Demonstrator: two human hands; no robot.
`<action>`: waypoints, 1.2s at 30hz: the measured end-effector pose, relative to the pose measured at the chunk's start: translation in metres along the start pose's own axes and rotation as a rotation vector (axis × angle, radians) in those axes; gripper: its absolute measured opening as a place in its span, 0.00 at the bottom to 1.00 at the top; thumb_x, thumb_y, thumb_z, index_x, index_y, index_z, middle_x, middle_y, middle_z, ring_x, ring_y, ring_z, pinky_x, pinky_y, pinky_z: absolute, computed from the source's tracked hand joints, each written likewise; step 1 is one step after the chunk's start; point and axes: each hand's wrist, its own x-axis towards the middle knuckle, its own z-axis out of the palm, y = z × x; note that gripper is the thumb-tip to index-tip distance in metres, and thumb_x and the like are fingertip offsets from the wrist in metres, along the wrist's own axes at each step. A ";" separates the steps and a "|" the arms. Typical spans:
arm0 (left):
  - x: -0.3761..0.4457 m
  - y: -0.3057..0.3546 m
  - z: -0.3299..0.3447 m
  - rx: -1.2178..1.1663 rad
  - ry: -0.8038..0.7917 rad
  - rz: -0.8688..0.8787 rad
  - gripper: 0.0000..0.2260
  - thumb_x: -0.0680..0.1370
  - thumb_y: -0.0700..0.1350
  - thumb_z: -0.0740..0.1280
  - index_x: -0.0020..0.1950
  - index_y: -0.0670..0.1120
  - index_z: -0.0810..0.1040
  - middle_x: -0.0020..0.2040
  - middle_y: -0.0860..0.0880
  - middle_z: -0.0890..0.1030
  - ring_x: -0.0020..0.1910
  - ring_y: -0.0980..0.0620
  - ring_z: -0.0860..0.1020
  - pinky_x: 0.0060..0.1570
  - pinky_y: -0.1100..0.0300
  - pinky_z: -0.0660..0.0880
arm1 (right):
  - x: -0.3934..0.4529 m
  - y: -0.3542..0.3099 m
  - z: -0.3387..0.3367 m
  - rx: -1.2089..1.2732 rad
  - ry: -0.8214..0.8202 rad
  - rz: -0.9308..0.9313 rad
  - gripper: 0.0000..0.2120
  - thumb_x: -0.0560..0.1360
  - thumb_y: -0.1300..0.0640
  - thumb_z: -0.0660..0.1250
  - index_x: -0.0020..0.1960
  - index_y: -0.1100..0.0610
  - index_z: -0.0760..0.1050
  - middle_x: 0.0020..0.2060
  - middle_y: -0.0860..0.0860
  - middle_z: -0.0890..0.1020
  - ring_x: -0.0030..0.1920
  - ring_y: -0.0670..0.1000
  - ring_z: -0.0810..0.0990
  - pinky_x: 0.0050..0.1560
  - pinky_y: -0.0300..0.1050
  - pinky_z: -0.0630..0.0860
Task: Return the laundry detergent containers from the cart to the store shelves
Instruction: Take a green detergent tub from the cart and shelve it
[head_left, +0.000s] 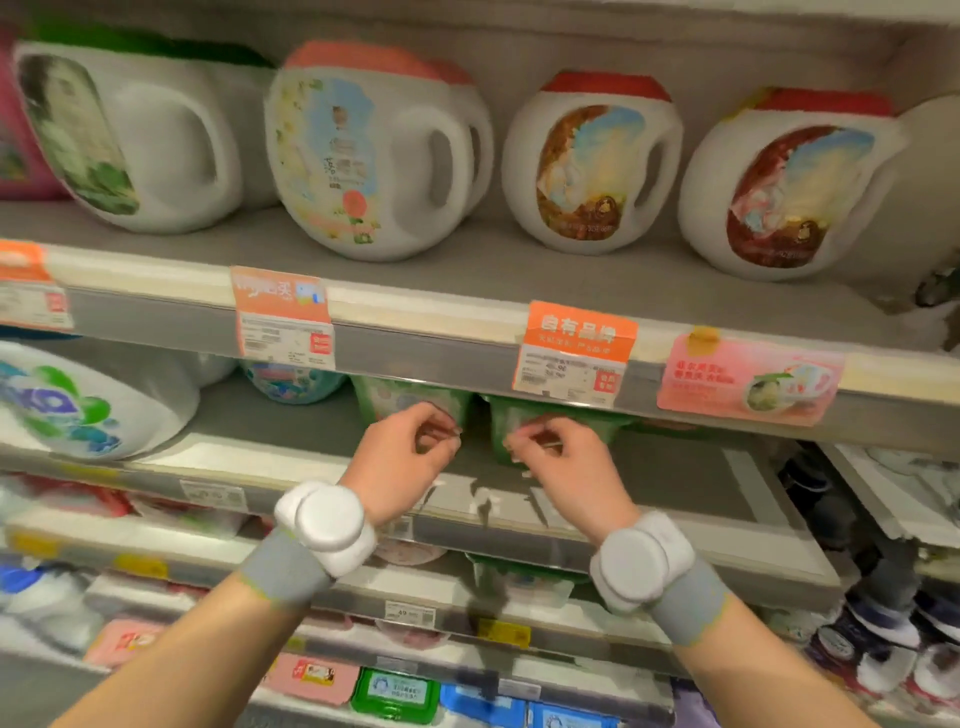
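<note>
Both hands, left hand (410, 447) and right hand (561, 457), curl loosely, apparently holding nothing, before two green detergent tubs (415, 402) already on the shelf (675, 473), where a careless nudge could topple them.

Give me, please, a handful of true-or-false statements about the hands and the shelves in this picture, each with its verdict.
1. Both hands reach toward green containers on the second shelf. True: the left hand is at the left green container, the right hand at the right green container.
2. The top shelf holds blue-capped bottles. False: the white jugs there have red or pink caps.
3. Each wrist wears a white device on a grey band. True.
4. An orange price tag hangs on the shelf edge above the right hand. True.
5. The left hand holds a jug by its handle. False: it is at a green container.
</note>
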 end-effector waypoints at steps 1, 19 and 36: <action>-0.008 -0.004 -0.009 0.033 0.029 0.019 0.06 0.77 0.42 0.69 0.53 0.45 0.81 0.47 0.52 0.83 0.47 0.57 0.80 0.46 0.74 0.71 | -0.002 -0.010 0.009 0.008 -0.023 -0.038 0.03 0.76 0.56 0.67 0.48 0.55 0.79 0.45 0.50 0.83 0.47 0.48 0.81 0.51 0.41 0.76; -0.263 -0.179 -0.330 0.209 0.534 -0.227 0.04 0.76 0.39 0.69 0.50 0.45 0.80 0.41 0.51 0.82 0.39 0.61 0.79 0.42 0.73 0.71 | -0.135 -0.230 0.345 0.190 -0.554 -0.492 0.03 0.75 0.58 0.69 0.43 0.52 0.78 0.39 0.49 0.83 0.41 0.47 0.80 0.47 0.41 0.75; -0.396 -0.413 -0.556 0.284 0.796 -0.684 0.03 0.77 0.41 0.69 0.49 0.43 0.80 0.45 0.49 0.83 0.46 0.51 0.81 0.51 0.59 0.75 | -0.177 -0.353 0.705 0.137 -0.946 -0.488 0.02 0.76 0.57 0.69 0.44 0.53 0.78 0.41 0.58 0.83 0.42 0.57 0.80 0.49 0.50 0.76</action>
